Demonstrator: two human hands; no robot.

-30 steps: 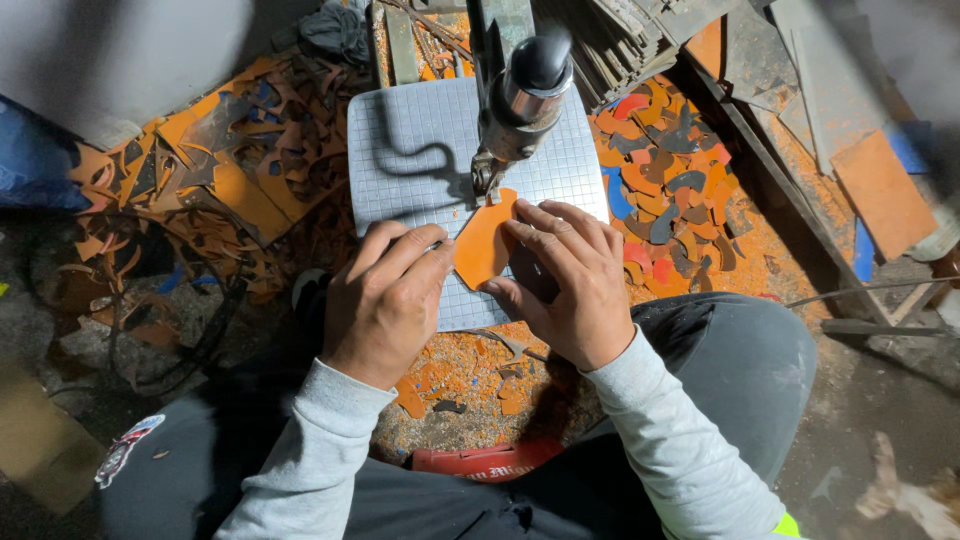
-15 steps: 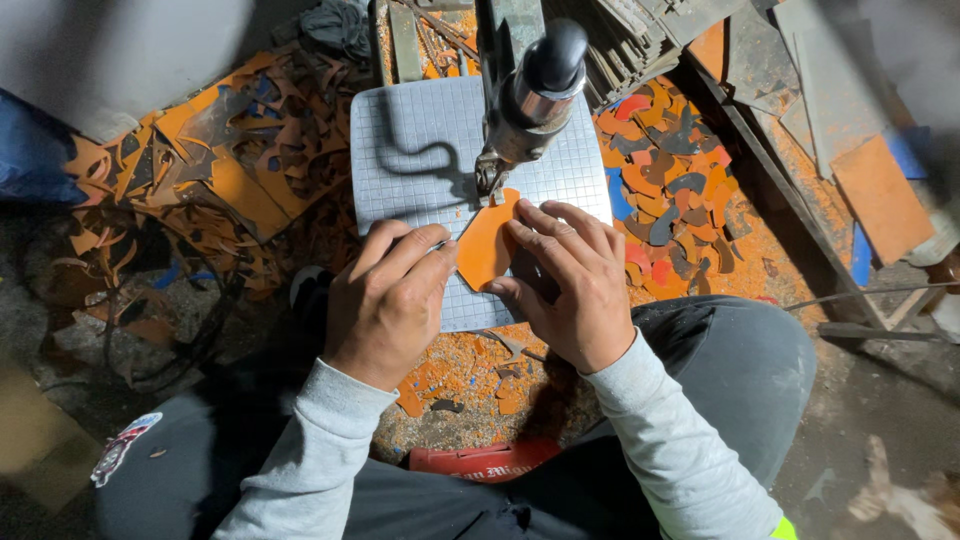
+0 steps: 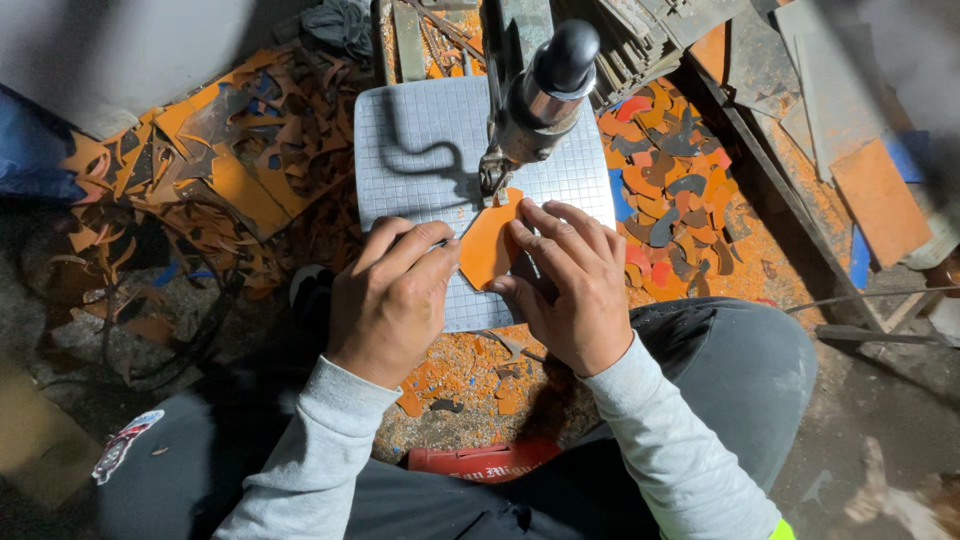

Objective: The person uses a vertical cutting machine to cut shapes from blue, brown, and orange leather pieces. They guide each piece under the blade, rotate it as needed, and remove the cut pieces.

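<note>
The grid table (image 3: pixel 420 150) carries the saw head (image 3: pixel 535 95) at its far middle, with offcuts (image 3: pixel 670 190) heaped right and left. The orange piece (image 3: pixel 488 245) lies flat just near of the blade. My left hand (image 3: pixel 392 300) and right hand (image 3: pixel 565 285) press it down, fingers spread, nothing clasped. Risk, in my judgement: fingertips sit close to the blade; a slip or snag could draw them in.

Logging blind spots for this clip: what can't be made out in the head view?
- Cutting tip of the machine: hidden behind its own body, so contact with the orange piece is unclear.
- Lower part of the orange piece: covered by the left hand and right hand.
- Near edge of the gridded plate: under both hands.
- Top right corner: blurred, dark.
</note>
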